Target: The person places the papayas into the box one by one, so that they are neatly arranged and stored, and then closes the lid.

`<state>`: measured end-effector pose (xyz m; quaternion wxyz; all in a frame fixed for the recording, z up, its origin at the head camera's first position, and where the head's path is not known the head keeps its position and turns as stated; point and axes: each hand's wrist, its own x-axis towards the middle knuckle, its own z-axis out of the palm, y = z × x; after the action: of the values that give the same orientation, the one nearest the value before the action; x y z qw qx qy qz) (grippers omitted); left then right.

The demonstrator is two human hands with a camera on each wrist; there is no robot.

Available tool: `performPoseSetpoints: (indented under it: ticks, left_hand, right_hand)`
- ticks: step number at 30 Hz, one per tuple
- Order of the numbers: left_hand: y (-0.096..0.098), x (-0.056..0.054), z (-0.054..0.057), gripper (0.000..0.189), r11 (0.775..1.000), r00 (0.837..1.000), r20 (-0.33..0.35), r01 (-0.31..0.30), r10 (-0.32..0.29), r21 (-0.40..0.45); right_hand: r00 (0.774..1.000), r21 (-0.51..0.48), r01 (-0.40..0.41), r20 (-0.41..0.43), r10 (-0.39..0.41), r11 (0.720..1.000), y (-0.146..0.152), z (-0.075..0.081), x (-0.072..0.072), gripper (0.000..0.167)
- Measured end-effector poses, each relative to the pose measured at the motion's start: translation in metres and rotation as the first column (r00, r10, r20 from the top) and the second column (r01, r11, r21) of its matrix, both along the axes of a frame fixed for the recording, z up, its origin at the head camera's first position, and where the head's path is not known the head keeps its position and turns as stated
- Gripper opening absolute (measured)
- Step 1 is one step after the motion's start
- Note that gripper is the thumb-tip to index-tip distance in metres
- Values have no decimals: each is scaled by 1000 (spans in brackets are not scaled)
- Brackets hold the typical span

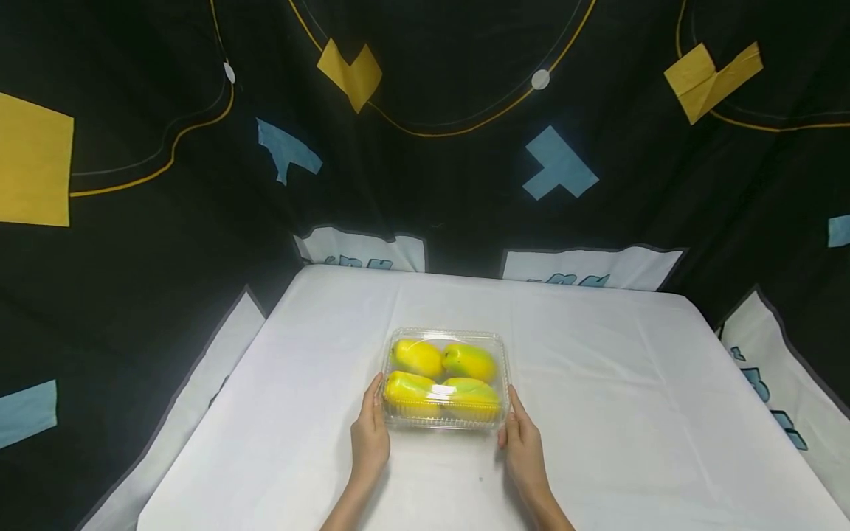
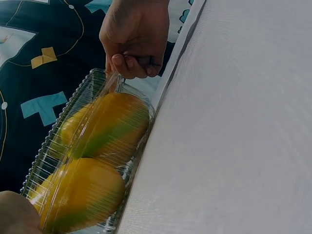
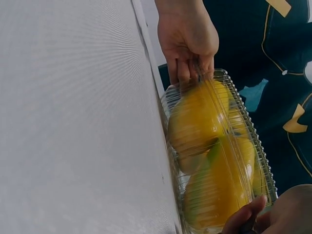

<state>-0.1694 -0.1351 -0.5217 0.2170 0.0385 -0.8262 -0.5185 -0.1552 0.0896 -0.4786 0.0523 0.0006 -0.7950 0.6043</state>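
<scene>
A clear plastic clamshell container (image 1: 441, 424) with several yellow-green mangoes (image 1: 470, 361) inside sits on the white table, its lid down. My left hand (image 1: 370, 435) grips the container's left side near the front corner. On the opposite side, my right hand (image 1: 523, 442) holds the right edge, with some fingers curled under at the rim. The left wrist view shows the right hand (image 2: 136, 39) at the far end of the container, fingers bent. In the right wrist view the left hand (image 3: 187, 39) has its fingertips on the container's end.
A white cloth covers the table (image 1: 598, 413). Behind and beside it hangs a dark curtain (image 1: 438, 184) with yellow and blue patches and curved lines. White printed panels (image 1: 591, 267) edge the curtain along the table's back and sides.
</scene>
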Motion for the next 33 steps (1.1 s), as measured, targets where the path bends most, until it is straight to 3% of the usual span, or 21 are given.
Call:
performPoseSetpoints:
  ticks: [7,17,20,24,29,33]
  left_hand:
    - [3,-1,-4,40,1000,999,-31,20,-19,16]
    - [6,-6,-8,41,998,995,-101,11,-17,-61]
    - [5,-6,-9,40,999,996,-89,8,-12,-51]
    - [4,-3,-9,37,998,998,-57,-41,38,-47]
    - [3,-1,-11,34,986,993,-28,-117,115,-119]
    - [3,-2,-13,33,984,991,-48,-126,121,-127]
  right_hand:
    - [1000,-27,10,10,-10,1000,11,-34,-11,45]
    - [999,-77,5,47,-2,997,13,-32,-13,45]
    - [999,-69,8,46,-5,998,12,-33,-14,45]
    - [999,-62,16,39,-13,998,9,-35,-13,44]
    - [999,-52,17,34,-15,998,7,-36,-12,44]
    - [999,-58,24,47,-21,998,6,-35,-12,44]
